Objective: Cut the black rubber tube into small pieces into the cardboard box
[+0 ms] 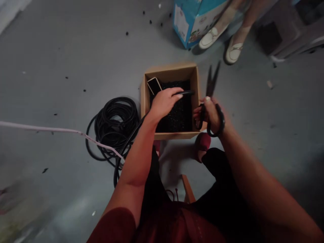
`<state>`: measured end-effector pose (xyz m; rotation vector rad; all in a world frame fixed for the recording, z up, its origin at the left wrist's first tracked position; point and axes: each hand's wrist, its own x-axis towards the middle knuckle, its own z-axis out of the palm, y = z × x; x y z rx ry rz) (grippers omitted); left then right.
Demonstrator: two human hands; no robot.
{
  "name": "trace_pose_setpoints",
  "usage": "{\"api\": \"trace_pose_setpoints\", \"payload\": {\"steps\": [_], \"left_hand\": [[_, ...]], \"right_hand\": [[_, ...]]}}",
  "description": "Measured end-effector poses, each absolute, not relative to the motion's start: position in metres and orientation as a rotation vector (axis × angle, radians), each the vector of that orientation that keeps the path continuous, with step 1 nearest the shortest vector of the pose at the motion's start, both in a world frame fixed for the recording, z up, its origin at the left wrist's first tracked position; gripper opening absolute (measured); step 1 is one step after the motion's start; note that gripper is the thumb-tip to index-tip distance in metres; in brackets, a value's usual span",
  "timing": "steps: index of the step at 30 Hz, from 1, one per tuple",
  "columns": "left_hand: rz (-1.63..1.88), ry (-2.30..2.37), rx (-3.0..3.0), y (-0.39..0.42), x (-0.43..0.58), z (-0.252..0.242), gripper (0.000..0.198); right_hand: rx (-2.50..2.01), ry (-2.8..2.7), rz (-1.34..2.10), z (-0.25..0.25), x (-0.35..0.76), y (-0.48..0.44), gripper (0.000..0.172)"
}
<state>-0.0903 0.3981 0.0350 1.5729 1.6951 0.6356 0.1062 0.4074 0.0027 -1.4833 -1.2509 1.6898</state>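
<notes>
Through the head camera I saw my left hand (164, 103) closed around a black hose (186, 92), with its end sticking out past my fingers above a cardboard box (169, 72). The hose ran back from that hand, down to a loose coil (113, 128) on the grey floor, left of the box and on the near side.

My right hand (211, 116) was just right of the box, with its fingers through the black loops of a pair of scissors (212, 81). The blades pointed far and stood apart in a narrow V, with nothing between them. That hand looked closed on the handles, and the scissors were not touching the hose.

The box held a heap of black bits (174, 111), with a small dark rectangular item (154, 85) tilted against the far left corner.

A pale cord (58, 129) crossed the floor on the left, ending near the coil. More black bits (152, 22) were scattered on the far floor. Farther off stood a blue carton (192, 20), and just right of it were a co-worker's white shoes (210, 37).
</notes>
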Motion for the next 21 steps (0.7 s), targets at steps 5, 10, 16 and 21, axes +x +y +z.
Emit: {"api": "trace_pose_setpoints", "payload": {"steps": [5, 10, 16, 21], "left_hand": [[0.710, 1.800, 1.468, 0.396, -0.108, 0.038, 0.030], [0.728, 1.797, 1.403, 0.398, -0.106, 0.039, 0.032], [0.790, 1.724, 1.384, 0.399, -0.101, 0.034, 0.030], [0.809, 1.672, 1.380, 0.399, -0.095, 0.034, 0.029]], "right_hand": [[-1.510, -1.653, 1.636, -0.001, 0.108, 0.402, 0.044], [-1.403, -1.673, 1.737, 0.001, 0.104, 0.396, 0.038], [-1.275, -1.704, 1.817, -0.006, 0.105, 0.390, 0.043], [-1.236, -1.730, 1.780, -0.005, 0.107, 0.388, 0.044]]}}
